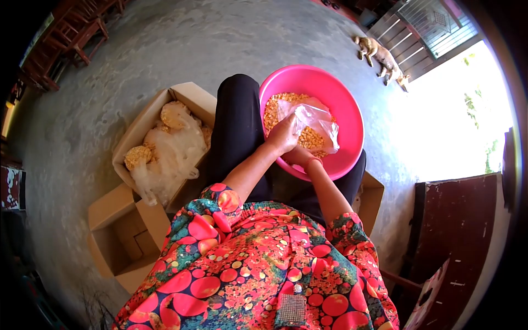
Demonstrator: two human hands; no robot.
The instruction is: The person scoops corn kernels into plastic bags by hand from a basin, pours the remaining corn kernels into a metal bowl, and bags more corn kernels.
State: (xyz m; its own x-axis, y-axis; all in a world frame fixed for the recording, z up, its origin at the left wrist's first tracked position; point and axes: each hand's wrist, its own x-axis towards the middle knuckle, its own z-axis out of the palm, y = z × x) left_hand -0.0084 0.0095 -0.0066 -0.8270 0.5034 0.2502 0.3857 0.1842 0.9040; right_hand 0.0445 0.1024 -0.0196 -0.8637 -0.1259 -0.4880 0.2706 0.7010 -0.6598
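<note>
A pink plastic basin (348,118) rests on my lap, with yellow-orange bits like corn kernels (311,138) in its bottom. Over them, my left hand (283,133) grips the edge of a clear plastic bag (318,122) between its fingers. The bag hangs across the basin toward the right. My right hand (298,157) reaches in low over the near rim, close beneath the left one. Its fingers are mostly hidden by the left hand and the bag, so what it holds does not show.
Left of my leg, a cardboard box (131,132) holds plastic bags (175,146) and round yellow snack-like clumps (137,157). Another open box (129,234) stands nearer. Part of a carton (371,201) shows at right. A dog (383,59) lies near the doorway; wooden chairs (74,36) stand far left.
</note>
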